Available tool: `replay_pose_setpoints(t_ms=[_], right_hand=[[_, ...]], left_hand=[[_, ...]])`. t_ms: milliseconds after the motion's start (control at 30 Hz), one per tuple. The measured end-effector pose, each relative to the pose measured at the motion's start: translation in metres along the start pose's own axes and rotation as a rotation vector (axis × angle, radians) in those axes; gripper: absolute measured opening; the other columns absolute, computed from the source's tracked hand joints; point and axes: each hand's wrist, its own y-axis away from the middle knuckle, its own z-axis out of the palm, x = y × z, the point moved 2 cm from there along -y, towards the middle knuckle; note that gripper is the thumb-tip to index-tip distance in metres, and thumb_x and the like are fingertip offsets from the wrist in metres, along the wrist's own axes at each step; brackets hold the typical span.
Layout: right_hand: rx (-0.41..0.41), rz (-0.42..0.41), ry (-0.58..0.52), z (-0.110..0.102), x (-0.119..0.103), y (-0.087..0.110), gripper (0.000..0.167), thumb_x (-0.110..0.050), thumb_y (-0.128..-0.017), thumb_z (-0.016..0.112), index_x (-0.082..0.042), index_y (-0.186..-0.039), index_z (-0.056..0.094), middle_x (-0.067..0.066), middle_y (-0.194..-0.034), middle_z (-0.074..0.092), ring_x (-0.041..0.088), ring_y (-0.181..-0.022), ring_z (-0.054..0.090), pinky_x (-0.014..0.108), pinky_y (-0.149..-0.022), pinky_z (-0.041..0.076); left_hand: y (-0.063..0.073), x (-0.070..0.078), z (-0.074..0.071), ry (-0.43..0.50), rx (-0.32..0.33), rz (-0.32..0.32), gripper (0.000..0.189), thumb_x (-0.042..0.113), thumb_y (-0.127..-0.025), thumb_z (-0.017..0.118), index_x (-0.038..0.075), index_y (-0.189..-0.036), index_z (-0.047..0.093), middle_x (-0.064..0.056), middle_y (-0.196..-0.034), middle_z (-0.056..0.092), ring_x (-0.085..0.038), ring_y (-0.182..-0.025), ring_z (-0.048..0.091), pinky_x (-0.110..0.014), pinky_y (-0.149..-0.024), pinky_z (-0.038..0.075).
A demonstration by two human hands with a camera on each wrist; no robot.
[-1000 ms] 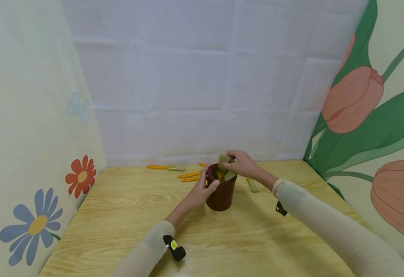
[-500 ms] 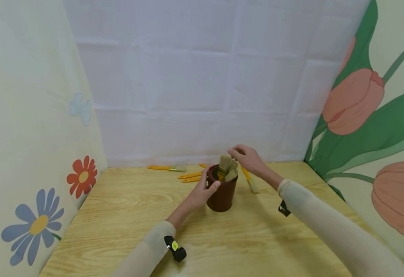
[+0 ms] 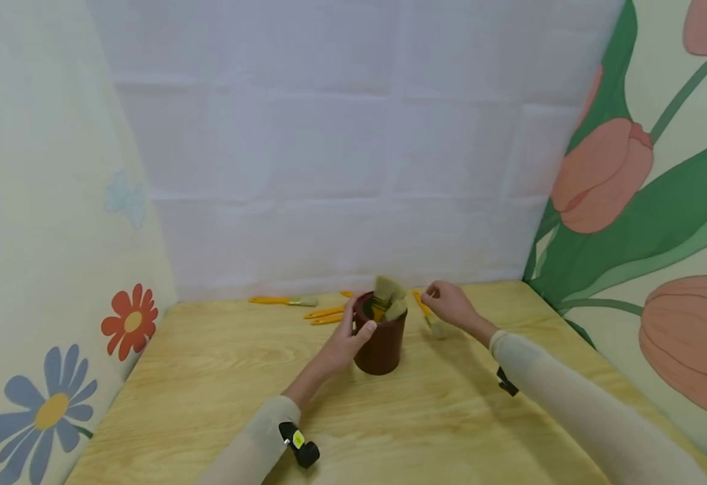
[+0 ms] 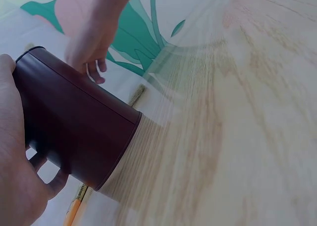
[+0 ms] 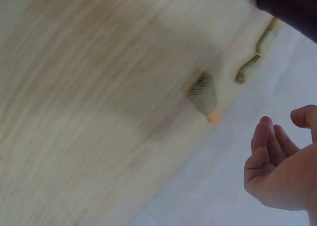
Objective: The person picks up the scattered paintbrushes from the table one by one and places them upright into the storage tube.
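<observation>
My left hand (image 3: 342,345) grips the side of a dark brown-red cylindrical cup (image 3: 382,350), which stands upright on the table. In the left wrist view, its fingers wrap round the smooth wall of the cup (image 4: 74,117). Paintbrushes (image 3: 388,294) stand in the cup with their pale bristles up. To the right of the cup, my right hand (image 3: 455,307) is in the air with bent fingers and the thumb apart, holding nothing. Close by lies a loose paintbrush (image 3: 435,327) with an orange handle; its bristles (image 5: 203,94) look blurred in the right wrist view.
Behind and left of the cup, several orange-handled paintbrushes (image 3: 324,314) lie on the wooden table (image 3: 220,377), partly hidden by the cup and left hand. Another paintbrush (image 3: 275,300) lies farther left, near the white back cloth (image 3: 280,236). Flower-patterned cloths hang on both sides.
My right hand has let go of a paintbrush in the cup and moved right and down, over to the loose brush. The left hand stays on the cup. The head view has shifted slightly.
</observation>
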Motion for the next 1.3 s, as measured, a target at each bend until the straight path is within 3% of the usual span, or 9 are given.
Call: replay_pose_setpoints(t_ms=[100, 233, 333, 433, 700, 833, 967, 1167, 1300], right_hand=[[-0.019, 0.005, 0.088, 0.005, 0.008, 0.002, 0.019, -0.018, -0.098, 0.063, -0.001, -0.101, 0.071, 0.01, -0.093, 0.069, 0.024, -0.08, 0.065, 0.045, -0.071, 0.054], [-0.068, 0.066, 0.184, 0.014, 0.017, 0.005, 0.018, -0.02, -0.095, 0.067, -0.002, -0.095, 0.068, 0.007, -0.086, 0.067, 0.02, -0.069, 0.06, 0.04, -0.061, 0.051], [-0.1, 0.142, 0.204, 0.022, 0.023, 0.007, 0.026, -0.026, -0.095, 0.068, -0.006, -0.08, 0.061, 0.0, -0.066, 0.055, 0.013, -0.054, 0.045, 0.03, -0.048, 0.039], [-0.12, 0.212, 0.21, 0.028, 0.027, 0.01, 0.035, -0.03, -0.093, 0.069, -0.011, -0.069, 0.052, -0.003, -0.057, 0.043, 0.011, -0.048, 0.036, 0.027, -0.044, 0.03], [-0.13, 0.248, 0.234, 0.027, 0.03, 0.014, 0.039, -0.019, -0.084, 0.071, -0.016, -0.056, 0.046, -0.004, -0.051, 0.04, 0.012, -0.045, 0.036, 0.027, -0.041, 0.029], [-0.129, 0.274, 0.209, 0.028, 0.032, 0.017, 0.04, -0.017, -0.084, 0.07, -0.017, -0.055, 0.043, -0.005, -0.049, 0.037, 0.011, -0.045, 0.034, 0.026, -0.041, 0.027], [-0.117, 0.296, 0.183, 0.028, 0.032, 0.02, 0.041, -0.016, -0.085, 0.069, -0.016, -0.054, 0.043, -0.004, -0.049, 0.036, 0.01, -0.044, 0.033, 0.025, -0.041, 0.027], [-0.038, 0.29, 0.163, 0.028, 0.034, 0.023, 0.039, -0.015, -0.083, 0.07, -0.011, -0.052, 0.047, 0.009, -0.065, 0.044, 0.012, -0.045, 0.033, 0.025, -0.041, 0.027], [0.004, 0.32, 0.099, 0.027, 0.036, 0.024, 0.021, -0.017, -0.086, 0.069, -0.002, -0.074, 0.061, 0.01, -0.072, 0.056, 0.017, -0.053, 0.047, 0.028, -0.045, 0.037]], left_hand=[[0.002, -0.002, -0.002, 0.0, 0.007, -0.011, 0.064, 0.028, -0.11, 0.048, 0.041, -0.159, 0.01, -0.003, -0.159, 0.025, -0.022, -0.141, 0.035, -0.053, -0.109, 0.036], [0.003, -0.002, -0.004, -0.002, 0.009, 0.001, 0.064, 0.031, -0.11, 0.048, 0.043, -0.159, 0.01, -0.001, -0.158, 0.026, -0.02, -0.14, 0.036, -0.051, -0.107, 0.037], [0.004, 0.004, -0.005, 0.003, 0.001, 0.005, 0.065, 0.032, -0.109, 0.049, 0.041, -0.16, 0.009, -0.002, -0.158, 0.025, -0.022, -0.139, 0.037, -0.049, -0.106, 0.038], [0.004, 0.006, -0.005, 0.006, 0.002, 0.001, 0.065, 0.031, -0.109, 0.049, 0.04, -0.16, 0.008, -0.003, -0.158, 0.025, -0.023, -0.138, 0.038, -0.048, -0.105, 0.039], [-0.001, 0.003, -0.006, 0.012, -0.029, -0.018, 0.07, 0.026, -0.11, 0.047, 0.028, -0.163, 0.002, -0.011, -0.162, 0.018, -0.028, -0.141, 0.034, -0.051, -0.108, 0.036], [-0.001, 0.001, -0.005, 0.01, -0.043, -0.023, 0.071, 0.026, -0.11, 0.048, 0.028, -0.162, 0.001, -0.013, -0.161, 0.02, -0.028, -0.141, 0.034, -0.048, -0.107, 0.037], [0.0, 0.0, -0.003, 0.004, -0.023, -0.007, 0.068, 0.031, -0.109, 0.049, 0.035, -0.161, 0.005, -0.008, -0.159, 0.025, -0.025, -0.139, 0.036, -0.049, -0.106, 0.038], [0.001, 0.0, -0.001, 0.0, -0.009, -0.001, 0.066, 0.037, -0.109, 0.05, 0.041, -0.16, 0.008, -0.001, -0.158, 0.026, -0.02, -0.139, 0.037, -0.049, -0.107, 0.038], [0.001, 0.0, -0.001, -0.003, -0.012, -0.001, 0.067, 0.04, -0.108, 0.05, 0.042, -0.16, 0.008, 0.0, -0.157, 0.027, -0.019, -0.138, 0.037, -0.048, -0.106, 0.039]])
